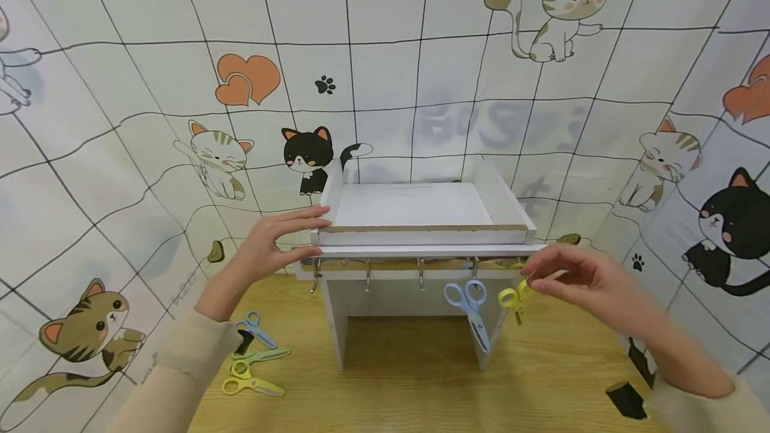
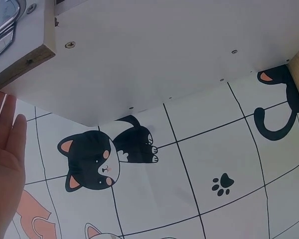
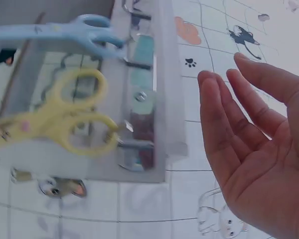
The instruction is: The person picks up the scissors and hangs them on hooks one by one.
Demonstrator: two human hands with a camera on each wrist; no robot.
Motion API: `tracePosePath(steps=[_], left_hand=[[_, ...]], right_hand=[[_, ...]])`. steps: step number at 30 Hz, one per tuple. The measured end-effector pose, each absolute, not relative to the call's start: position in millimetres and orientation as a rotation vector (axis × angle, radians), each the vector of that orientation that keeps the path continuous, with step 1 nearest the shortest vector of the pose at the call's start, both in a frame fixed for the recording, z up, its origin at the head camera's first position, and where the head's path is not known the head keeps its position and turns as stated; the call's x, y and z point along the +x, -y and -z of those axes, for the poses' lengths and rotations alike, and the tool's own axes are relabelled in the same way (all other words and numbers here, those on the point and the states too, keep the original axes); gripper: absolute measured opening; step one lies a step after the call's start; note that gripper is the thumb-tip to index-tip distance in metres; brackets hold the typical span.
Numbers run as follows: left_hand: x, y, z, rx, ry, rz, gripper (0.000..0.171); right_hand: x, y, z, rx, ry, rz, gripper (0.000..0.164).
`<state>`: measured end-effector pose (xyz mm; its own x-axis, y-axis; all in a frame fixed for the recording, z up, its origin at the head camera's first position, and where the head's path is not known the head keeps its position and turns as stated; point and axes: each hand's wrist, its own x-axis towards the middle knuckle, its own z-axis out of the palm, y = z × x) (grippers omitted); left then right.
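Observation:
My left hand [image 1: 273, 240] rests against the left front corner of a small white shelf stand [image 1: 421, 238], fingers straight on its side. From the row of metal hooks [image 1: 421, 276] below the shelf's front edge hang two pairs of scissors. The blue scissors [image 1: 471, 309] hang toward the right, handles up. Beside them, the yellow scissors [image 3: 55, 127] hang by one handle loop on the end hook. Next to that hook my right hand [image 3: 264, 149] has its fingers loosely bent, with a gap between thumb and fingertips and nothing in it.
On the wooden tabletop [image 1: 415, 366], left of the stand, lie more scissors: a blue pair [image 1: 257, 331], a green pair [image 1: 265, 355] and a yellow pair [image 1: 259, 386]. A black piece [image 1: 625, 399] lies at the right. Cat-printed sheeting [image 1: 385, 72] surrounds the table.

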<state>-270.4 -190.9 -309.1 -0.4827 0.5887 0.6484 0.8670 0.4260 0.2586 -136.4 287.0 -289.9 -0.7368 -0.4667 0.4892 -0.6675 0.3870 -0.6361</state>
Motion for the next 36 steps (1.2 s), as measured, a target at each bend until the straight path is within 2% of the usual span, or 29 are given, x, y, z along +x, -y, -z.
tracePosePath(steps=[7,15,25,36], left_hand=[[-271,191,313,-1.235,2.19,0.828,0.049],[-270,191,314,-1.234,2.2,0.84,0.048],[-264,194,310,-1.228,2.247,0.864,0.049],[-254,196,299,-1.137,2.344,0.784,0.048]], right_hand=[[-170,-295,259,0.954,2.323,-0.604,0.052],[-200,-306,267,1.007,2.386,-0.344,0.071],[-203,-307,280,1.102,2.283,-0.299,0.071],[-206,-304,282,1.047,2.268,-0.281,0.068]])
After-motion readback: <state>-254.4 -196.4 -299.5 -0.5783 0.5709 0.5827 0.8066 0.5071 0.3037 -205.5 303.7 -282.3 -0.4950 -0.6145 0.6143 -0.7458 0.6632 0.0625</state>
